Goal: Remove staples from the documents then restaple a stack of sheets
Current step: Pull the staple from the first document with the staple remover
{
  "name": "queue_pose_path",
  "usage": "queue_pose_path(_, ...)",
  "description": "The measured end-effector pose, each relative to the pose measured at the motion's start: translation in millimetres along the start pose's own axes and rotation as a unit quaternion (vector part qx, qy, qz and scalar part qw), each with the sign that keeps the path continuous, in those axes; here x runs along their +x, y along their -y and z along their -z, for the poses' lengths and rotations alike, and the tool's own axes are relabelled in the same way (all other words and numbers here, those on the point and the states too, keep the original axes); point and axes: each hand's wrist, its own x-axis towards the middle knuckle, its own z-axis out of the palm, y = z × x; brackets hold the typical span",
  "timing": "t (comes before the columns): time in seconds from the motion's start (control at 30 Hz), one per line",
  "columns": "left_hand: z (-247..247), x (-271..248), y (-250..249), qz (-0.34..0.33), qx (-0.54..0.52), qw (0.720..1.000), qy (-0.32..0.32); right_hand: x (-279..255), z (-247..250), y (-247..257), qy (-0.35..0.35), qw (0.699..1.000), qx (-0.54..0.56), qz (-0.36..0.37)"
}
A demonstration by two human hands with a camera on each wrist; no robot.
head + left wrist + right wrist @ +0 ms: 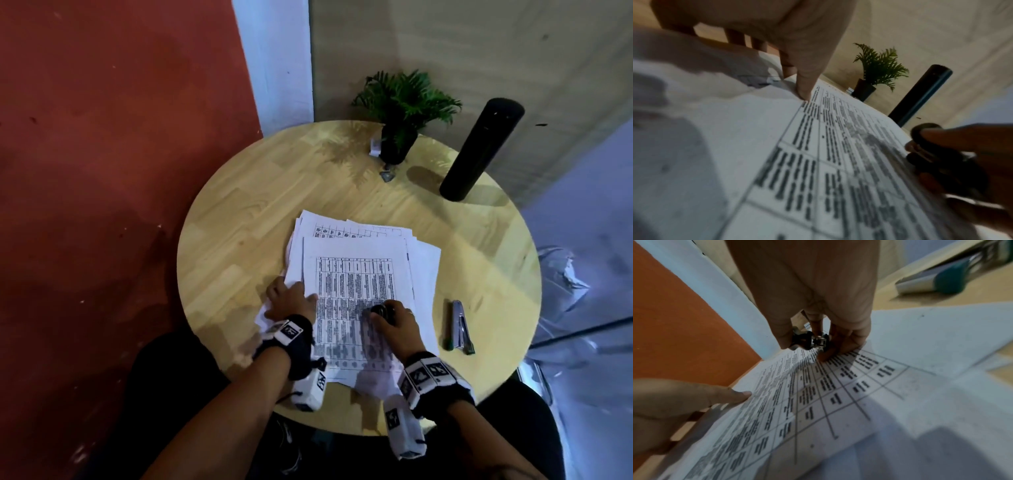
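Observation:
A loose stack of printed sheets (356, 274) lies in the middle of a round wooden table (239, 219). My left hand (295, 297) rests on the stack's left edge with straight fingers, one fingertip (803, 92) pressing the top sheet (818, 162). My right hand (388, 313) pinches a small black and metal staple remover (379, 311) against the top sheet near its middle. The staple remover (810, 340) sits between thumb and fingers just above the printed table (818, 386). A silver stapler (461, 325) with green trim lies on the table, right of the sheets.
A small potted fern (402, 113) stands at the table's far edge, with a white clip (375, 147) and a small metal piece (387, 174) beside it. A tall black cylinder (481, 147) stands at the far right. Red wall to the left.

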Motion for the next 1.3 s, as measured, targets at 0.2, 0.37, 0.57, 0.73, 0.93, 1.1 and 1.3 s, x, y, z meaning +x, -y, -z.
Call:
queue_pose_path(0.2, 7.7, 2.6, -2.0, 0.02, -0.008, 1.0, -0.021, -1.2, 16.0, -3.8, 0.036, 0.999, -0.012, 0.0)
queue_pose_path(0.37, 22.1, 7.5, 0.7, -0.139, -0.09, 0.986, -0.021, -11.4, 32.8, 25.5, 0.014, 0.997, 0.078, 0.006)
queue_pose_path(0.57, 48.3, -15.2, -15.0, -0.258, -0.216, 0.938, -0.081, -9.1, 82.0, 77.7, -0.018, 0.988, 0.053, 0.142)
queue_pose_path(0.73, 105.5, -28.8, -26.1, -0.34, -0.271, 0.887, -0.158, -9.8, 142.0, 155.2, -0.017, 0.958, -0.097, 0.269)
queue_pose_path(0.93, 163.4, -57.4, -29.0, -0.413, -0.268, 0.841, -0.223, -24.9, 197.4, 224.4, -0.035, 0.907, -0.251, 0.335)
queue_pose_path(1.1, 199.3, -69.3, -28.8, -0.449, -0.287, 0.805, -0.261, -54.1, 232.0, 269.1, 0.052, 0.894, -0.282, 0.345)
queue_pose_path(1.3, 215.4, -76.4, -39.3, -0.422, -0.32, 0.825, -0.199, -91.6, 239.4, 288.9, 0.041, 0.873, -0.265, 0.407)
